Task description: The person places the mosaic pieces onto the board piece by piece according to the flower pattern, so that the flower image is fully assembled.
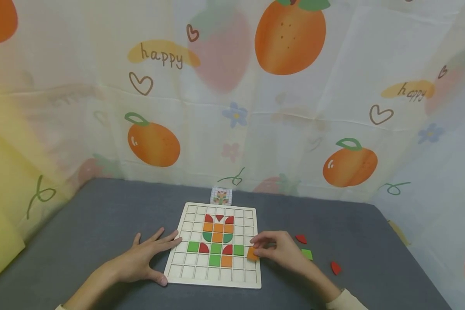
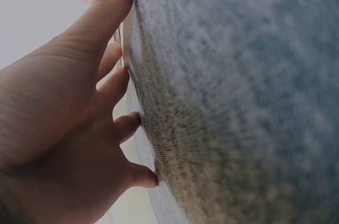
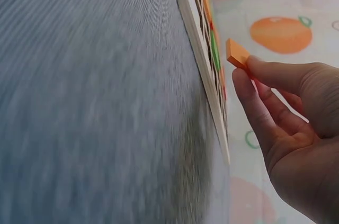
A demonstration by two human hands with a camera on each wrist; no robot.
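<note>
Between thumb and fingers my right hand (image 1: pixel 280 249) pinches an orange square tile (image 1: pixel 252 254) over the right edge of a white grid board (image 1: pixel 174 272). The right wrist view shows the same orange tile (image 3: pixel 235 53) held clear above the board. At the board's left edge rests my left hand (image 1: pixel 141 258), fingers spread and thumb at the lower left corner. On the grid, red, orange, dark green and light green tiles form a pattern; one orange tile (image 1: pixel 226 261) lies beside a light green tile (image 1: pixel 214 260) in its lowest row.
A small pattern card (image 1: pixel 221 196) stands behind the board. To the right on the grey table (image 1: pixel 112 215) lie a red piece (image 1: pixel 301 238), a green tile (image 1: pixel 307 254) and another red piece (image 1: pixel 336 268). A fruit-printed curtain (image 1: pixel 201 125) hangs behind.
</note>
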